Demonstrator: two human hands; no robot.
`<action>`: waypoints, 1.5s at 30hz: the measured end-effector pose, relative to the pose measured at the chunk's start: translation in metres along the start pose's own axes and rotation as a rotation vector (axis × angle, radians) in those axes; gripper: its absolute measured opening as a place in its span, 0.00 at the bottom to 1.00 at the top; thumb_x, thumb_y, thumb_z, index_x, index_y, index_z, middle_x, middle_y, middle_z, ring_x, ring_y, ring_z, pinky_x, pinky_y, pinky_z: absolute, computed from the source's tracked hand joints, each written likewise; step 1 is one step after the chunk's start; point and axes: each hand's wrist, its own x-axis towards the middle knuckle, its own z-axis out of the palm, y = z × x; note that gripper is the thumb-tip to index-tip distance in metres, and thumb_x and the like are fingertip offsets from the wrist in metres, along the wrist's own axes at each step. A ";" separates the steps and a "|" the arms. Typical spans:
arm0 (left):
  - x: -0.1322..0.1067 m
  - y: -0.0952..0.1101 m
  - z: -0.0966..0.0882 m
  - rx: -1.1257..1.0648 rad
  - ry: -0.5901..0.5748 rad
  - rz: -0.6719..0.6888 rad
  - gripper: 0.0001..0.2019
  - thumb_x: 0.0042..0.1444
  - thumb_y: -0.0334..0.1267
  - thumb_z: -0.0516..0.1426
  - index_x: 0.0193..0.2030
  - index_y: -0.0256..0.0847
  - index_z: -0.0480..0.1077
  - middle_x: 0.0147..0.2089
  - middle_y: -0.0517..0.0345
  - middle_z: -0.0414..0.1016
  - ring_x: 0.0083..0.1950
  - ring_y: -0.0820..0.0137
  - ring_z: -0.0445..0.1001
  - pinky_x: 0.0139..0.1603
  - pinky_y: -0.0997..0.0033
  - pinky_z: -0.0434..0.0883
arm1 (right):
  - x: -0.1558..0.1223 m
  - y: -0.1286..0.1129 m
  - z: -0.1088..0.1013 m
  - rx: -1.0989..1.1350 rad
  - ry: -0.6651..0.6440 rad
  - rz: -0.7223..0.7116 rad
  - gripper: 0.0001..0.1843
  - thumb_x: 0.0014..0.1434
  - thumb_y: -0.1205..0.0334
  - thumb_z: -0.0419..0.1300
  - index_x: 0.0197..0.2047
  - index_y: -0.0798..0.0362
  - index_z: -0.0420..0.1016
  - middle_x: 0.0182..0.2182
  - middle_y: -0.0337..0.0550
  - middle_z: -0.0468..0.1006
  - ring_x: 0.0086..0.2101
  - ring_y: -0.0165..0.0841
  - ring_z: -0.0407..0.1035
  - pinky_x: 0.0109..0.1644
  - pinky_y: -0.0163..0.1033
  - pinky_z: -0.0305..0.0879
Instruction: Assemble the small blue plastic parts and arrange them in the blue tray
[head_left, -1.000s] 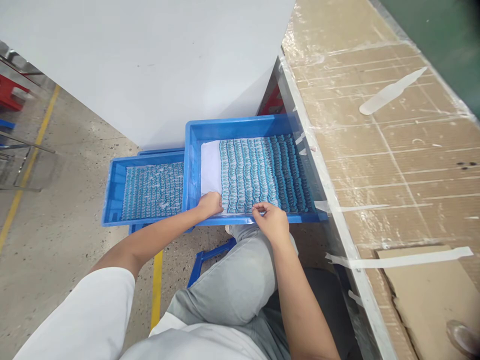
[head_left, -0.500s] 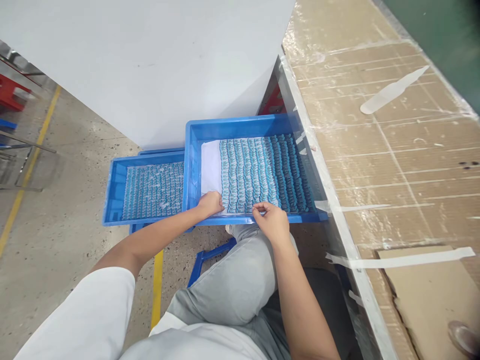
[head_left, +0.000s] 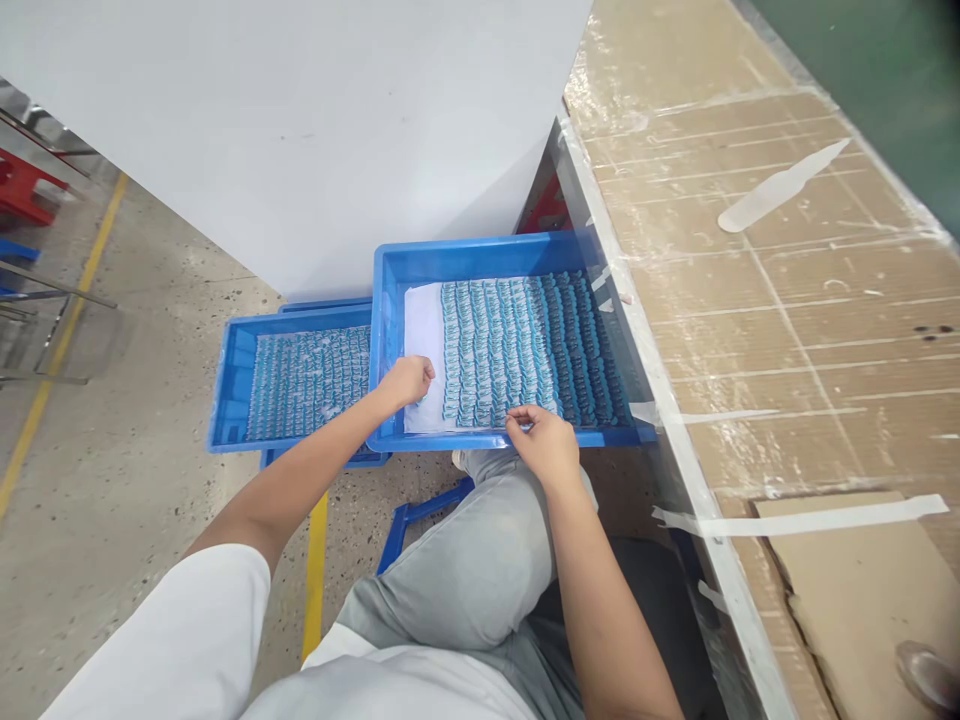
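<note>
Small teal pieces point(head_left: 499, 350) stand in several close rows on a white sheet point(head_left: 422, 315) inside a blue tray point(head_left: 480, 257). My left hand point(head_left: 407, 380) is over the bare left strip of that sheet, its fingers pinched together. A small teal piece point(head_left: 422, 401) shows just under these fingers, partly hidden by them. Beside the tray's near wall, at the front ends of the rows, my right hand point(head_left: 546, 443) has thumb and forefinger pressed together. What lies between them, if anything, is too small to tell.
A second blue tray point(head_left: 234, 385) with similar teal rows sits lower on the left. On the right is a cardboard-covered table point(head_left: 757, 320) with white tape strips. A white panel point(head_left: 315, 140) rises behind the trays. A blue stool leg point(head_left: 397, 530) stands below.
My left hand has moved up and slightly left, from the near end of the rows to over the bare sheet. My right hand has stayed nearly still.
</note>
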 end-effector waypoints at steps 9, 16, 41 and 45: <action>0.002 -0.001 0.020 0.185 -0.196 -0.161 0.17 0.61 0.43 0.56 0.53 0.36 0.68 0.52 0.48 0.71 0.50 0.64 0.73 0.49 0.56 0.73 | -0.001 -0.001 0.000 0.001 0.007 0.007 0.10 0.55 0.57 0.57 0.38 0.46 0.79 0.34 0.36 0.82 0.29 0.32 0.73 0.36 0.36 0.62; 0.007 -0.002 0.034 0.233 -0.304 -0.168 0.18 0.60 0.43 0.56 0.54 0.37 0.67 0.53 0.48 0.70 0.50 0.63 0.72 0.49 0.56 0.73 | -0.001 -0.002 -0.001 0.000 0.005 0.006 0.11 0.55 0.56 0.57 0.38 0.47 0.79 0.35 0.37 0.82 0.28 0.32 0.72 0.35 0.36 0.62; -0.009 0.017 0.036 0.132 -0.324 -0.109 0.09 0.49 0.38 0.64 0.35 0.36 0.74 0.36 0.52 0.79 0.39 0.68 0.77 0.41 0.71 0.72 | 0.000 0.003 0.000 0.032 0.008 -0.008 0.10 0.55 0.57 0.58 0.38 0.47 0.79 0.34 0.37 0.82 0.30 0.33 0.73 0.37 0.36 0.64; -0.007 0.017 0.039 0.075 -0.286 -0.096 0.09 0.43 0.38 0.64 0.32 0.38 0.76 0.32 0.52 0.80 0.37 0.66 0.78 0.36 0.75 0.70 | 0.001 0.003 0.001 0.042 0.005 0.004 0.10 0.55 0.57 0.58 0.38 0.47 0.79 0.34 0.37 0.82 0.29 0.33 0.73 0.37 0.36 0.64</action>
